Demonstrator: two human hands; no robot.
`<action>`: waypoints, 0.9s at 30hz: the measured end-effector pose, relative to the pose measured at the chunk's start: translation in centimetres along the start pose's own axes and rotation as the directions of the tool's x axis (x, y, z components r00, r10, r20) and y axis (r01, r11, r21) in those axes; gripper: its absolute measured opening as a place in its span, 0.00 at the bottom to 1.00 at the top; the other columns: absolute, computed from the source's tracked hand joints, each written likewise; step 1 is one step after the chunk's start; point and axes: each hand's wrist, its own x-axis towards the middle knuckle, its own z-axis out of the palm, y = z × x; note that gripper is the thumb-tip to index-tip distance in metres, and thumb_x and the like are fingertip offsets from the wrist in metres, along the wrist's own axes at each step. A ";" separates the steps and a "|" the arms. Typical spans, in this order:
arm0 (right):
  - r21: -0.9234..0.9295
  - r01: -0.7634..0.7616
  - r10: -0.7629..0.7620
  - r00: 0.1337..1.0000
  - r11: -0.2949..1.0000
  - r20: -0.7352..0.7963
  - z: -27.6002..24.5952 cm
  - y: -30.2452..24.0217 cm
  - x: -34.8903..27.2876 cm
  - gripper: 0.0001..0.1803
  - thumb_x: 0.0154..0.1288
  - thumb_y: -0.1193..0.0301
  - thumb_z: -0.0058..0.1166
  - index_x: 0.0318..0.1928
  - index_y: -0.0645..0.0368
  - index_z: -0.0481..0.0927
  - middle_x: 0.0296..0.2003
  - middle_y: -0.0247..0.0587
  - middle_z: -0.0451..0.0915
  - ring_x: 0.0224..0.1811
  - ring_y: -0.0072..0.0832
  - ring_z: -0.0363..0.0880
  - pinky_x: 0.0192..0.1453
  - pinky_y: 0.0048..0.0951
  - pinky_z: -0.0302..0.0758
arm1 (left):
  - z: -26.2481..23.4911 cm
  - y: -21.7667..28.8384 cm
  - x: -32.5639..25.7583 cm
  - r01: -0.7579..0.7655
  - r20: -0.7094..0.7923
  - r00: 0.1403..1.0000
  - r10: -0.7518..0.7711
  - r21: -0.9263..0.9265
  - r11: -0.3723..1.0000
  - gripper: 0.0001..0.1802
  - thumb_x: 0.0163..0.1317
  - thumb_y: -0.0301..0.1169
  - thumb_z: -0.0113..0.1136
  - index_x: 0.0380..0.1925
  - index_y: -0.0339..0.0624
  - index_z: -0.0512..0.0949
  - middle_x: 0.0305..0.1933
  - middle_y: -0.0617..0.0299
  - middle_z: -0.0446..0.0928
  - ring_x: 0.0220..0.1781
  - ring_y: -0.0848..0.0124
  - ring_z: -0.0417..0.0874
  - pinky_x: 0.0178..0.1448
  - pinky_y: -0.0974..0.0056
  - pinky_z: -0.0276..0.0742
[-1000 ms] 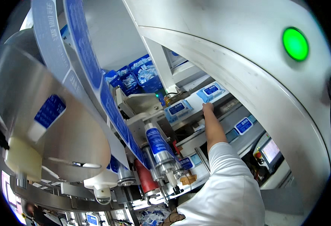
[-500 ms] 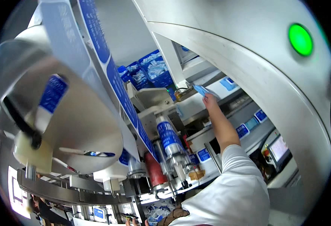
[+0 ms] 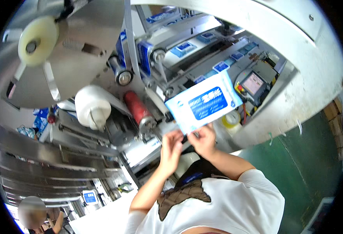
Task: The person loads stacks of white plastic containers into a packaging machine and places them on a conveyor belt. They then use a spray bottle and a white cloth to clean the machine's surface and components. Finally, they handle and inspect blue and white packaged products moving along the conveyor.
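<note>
A white and light-blue wipes packet (image 3: pixel 206 106) with a dark-blue label is raised in front of me, tilted, its printed face toward me. My right hand (image 3: pixel 203 141) is closed on its lower edge, thumb and fingers pinching the film. Beside the packet's lower left corner is my left hand (image 3: pixel 171 146), its fingers loosely bent and the thumb apart from them. The left fingertips come right up to the corner; whether they touch it I cannot tell.
Behind the packet, a conveyor carries more packets (image 3: pixel 184 48) and a row of blue labels (image 3: pixel 221 66). Label rollers, a red roller (image 3: pixel 138 110) and a large metal disc (image 3: pixel 82 23) stand at left. A control screen (image 3: pixel 253 84) sits at right. Another person (image 3: pixel 43 218) is at lower left.
My right hand has drawn back from the conveyor with the packet, which now faces me. My left hand has come up beside it. The view has turned.
</note>
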 end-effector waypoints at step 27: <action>0.027 0.338 -0.177 0.423 0.941 0.889 1.8 -18.5 6.4 0.13 0.66 0.67 0.48 0.33 0.65 0.79 0.22 0.41 0.76 0.23 0.29 0.75 0.25 0.26 0.68 | -4.4 8.1 -12.7 0.027 -0.446 0.884 -0.140 -0.249 0.968 0.19 0.70 0.43 0.44 0.47 0.38 0.70 0.43 0.55 0.78 0.42 0.71 0.82 0.46 0.68 0.79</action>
